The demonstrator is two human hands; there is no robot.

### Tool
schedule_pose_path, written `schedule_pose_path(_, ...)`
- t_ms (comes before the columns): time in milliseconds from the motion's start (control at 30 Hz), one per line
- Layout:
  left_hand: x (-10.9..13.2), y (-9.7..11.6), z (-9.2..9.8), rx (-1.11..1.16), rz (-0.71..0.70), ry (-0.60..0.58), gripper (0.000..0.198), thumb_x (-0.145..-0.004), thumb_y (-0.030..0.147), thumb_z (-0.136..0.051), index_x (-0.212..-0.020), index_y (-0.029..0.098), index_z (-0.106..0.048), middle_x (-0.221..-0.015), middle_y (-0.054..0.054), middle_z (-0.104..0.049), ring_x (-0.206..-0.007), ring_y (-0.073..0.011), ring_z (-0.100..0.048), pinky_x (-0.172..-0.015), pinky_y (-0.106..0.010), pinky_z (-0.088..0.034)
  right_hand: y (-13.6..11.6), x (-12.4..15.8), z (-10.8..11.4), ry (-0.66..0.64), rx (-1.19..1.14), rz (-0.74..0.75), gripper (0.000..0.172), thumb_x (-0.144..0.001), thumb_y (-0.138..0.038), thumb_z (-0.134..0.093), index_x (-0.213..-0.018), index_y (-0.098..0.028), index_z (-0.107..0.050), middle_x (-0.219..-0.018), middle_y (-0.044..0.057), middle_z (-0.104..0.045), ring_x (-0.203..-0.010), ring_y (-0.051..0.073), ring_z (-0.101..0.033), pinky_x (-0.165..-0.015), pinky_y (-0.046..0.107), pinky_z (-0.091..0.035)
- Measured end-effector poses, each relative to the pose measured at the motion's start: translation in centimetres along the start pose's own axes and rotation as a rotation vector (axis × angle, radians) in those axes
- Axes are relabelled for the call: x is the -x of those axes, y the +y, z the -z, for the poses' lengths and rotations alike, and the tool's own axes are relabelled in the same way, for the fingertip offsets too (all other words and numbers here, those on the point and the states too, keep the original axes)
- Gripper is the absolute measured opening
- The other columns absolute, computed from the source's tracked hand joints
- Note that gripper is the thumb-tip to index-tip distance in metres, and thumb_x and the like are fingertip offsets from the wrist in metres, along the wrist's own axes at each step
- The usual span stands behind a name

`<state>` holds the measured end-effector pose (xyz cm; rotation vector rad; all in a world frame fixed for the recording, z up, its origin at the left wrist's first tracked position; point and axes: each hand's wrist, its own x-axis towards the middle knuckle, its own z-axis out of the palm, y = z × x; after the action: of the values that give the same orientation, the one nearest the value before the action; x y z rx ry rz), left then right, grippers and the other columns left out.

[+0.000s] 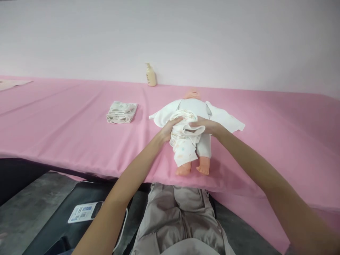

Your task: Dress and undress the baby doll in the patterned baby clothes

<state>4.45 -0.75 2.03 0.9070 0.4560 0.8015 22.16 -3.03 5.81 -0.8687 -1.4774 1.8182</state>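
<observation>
A baby doll [194, 105] in white clothing lies on its back, its feet towards me and its sleeves spread out to both sides. Over its middle and one leg I hold a soft white cloth [184, 152] with a small coloured print, partly bunched and folded. My left hand [170, 129] grips the cloth's left side, thumb on top. My right hand [204, 124] is closed on its upper right part, where a folded edge loops outward; some of its fingers are hidden in the fabric. Whether the cloth is a garment or a diaper I cannot tell.
A folded stack of similar printed cloth [122, 112] lies left of the doll on the pink sheet [79, 134]. A cream pump bottle [151, 75] stands by the wall. Below the table's front edge, a black chair [61, 219] carries a white card or phone [84, 211].
</observation>
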Motion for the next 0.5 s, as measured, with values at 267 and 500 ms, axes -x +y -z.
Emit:
schedule_pose_path(267, 0.5, -0.1, 0.2, -0.114, -0.019, -0.113, 0.051, -0.059, 0.016, -0.08, -0.107, 0.01, -0.064, -0.111, -0.016, -0.067, -0.106, -0.0296, -0.062, -0.099, -0.043, -0.044, 1.3, 3.1, -1.3, 0.152, -0.027, 0.024, 0.05, -0.069, -0.022, -0.075, -0.116, -0.016, -0.058, -0.113, 0.01, -0.065, -0.101, 0.022, -0.063, -0.091, 0.038, -0.051)
schedule_pose_path(500, 0.0, -0.4, -0.2, -0.182, -0.014, -0.08, 0.045, -0.07, 0.032, -0.076, -0.107, 0.01, -0.064, -0.108, -0.015, -0.068, -0.099, -0.027, -0.065, -0.095, -0.042, -0.047, 3.4, 2.7, -0.7, 0.247, -0.166, 0.116, 0.036, -0.074, -0.036, -0.07, -0.104, -0.016, -0.062, -0.103, 0.008, -0.069, -0.097, 0.023, -0.064, -0.089, 0.037, -0.052)
